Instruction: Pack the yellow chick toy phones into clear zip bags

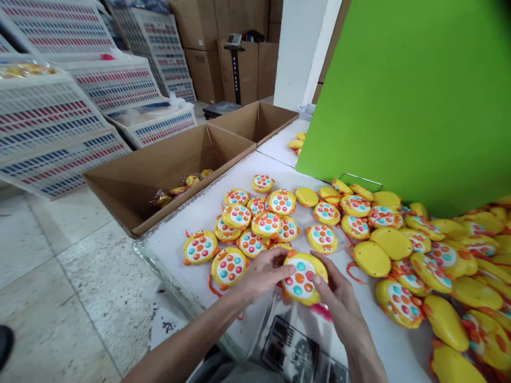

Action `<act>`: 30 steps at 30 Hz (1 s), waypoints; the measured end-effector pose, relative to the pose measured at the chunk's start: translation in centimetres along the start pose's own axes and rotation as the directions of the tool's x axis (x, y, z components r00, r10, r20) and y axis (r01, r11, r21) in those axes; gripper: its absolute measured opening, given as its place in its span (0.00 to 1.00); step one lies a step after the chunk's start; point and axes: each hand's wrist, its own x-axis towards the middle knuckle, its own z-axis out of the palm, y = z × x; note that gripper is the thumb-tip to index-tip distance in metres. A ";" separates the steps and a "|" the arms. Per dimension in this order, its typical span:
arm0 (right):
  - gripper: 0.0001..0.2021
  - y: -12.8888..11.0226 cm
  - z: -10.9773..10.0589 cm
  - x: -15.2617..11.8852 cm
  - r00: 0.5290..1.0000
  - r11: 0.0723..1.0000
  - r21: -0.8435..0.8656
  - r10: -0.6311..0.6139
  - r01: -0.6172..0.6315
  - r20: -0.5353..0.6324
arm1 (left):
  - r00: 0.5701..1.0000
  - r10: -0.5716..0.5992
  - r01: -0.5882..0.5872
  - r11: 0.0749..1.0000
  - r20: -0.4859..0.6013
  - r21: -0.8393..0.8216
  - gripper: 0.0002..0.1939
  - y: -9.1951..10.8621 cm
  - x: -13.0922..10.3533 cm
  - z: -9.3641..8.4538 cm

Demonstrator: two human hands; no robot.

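Note:
Both hands hold one yellow toy point(299, 279) with a white face and pink, teal and orange buttons, above the near part of the white table point(215, 207). My left hand point(268, 271) grips its left side, thumb on the front. On its right side, my right hand point(334, 287) has its thumb over the buttons. A group of similar toys point(266, 224) lies face up just beyond my hands. Below the held toy is a clear plastic bag point(289, 346) with black print. To the right spreads a large pile of yellow toys point(391, 243), some face down.
An open cardboard box point(120, 181) with a few wrapped toys stands left of the table, another open box point(275, 113) behind it. A green board point(407, 96) rises at the back right. White crates point(43, 127) are stacked at left; a scale point(221, 109) stands behind.

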 end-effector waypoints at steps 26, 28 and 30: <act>0.20 1.1 -6.6 14.0 0.866 0.580 -0.799 -0.470 0.157 -0.171 | 0.977 -0.174 0.051 0.755 -0.125 -0.653 0.11 3.4 3.0 -4.0; 0.15 0.8 -6.7 16.6 0.867 0.499 -0.853 -0.482 0.156 -0.123 | 0.973 -0.202 0.091 0.782 -0.113 -0.617 0.10 2.7 2.7 -3.8; 0.12 0.5 -6.5 18.4 0.876 0.422 -0.890 -0.480 0.175 -0.055 | 0.973 -0.210 0.115 0.799 -0.094 -0.590 0.10 1.8 2.3 -3.4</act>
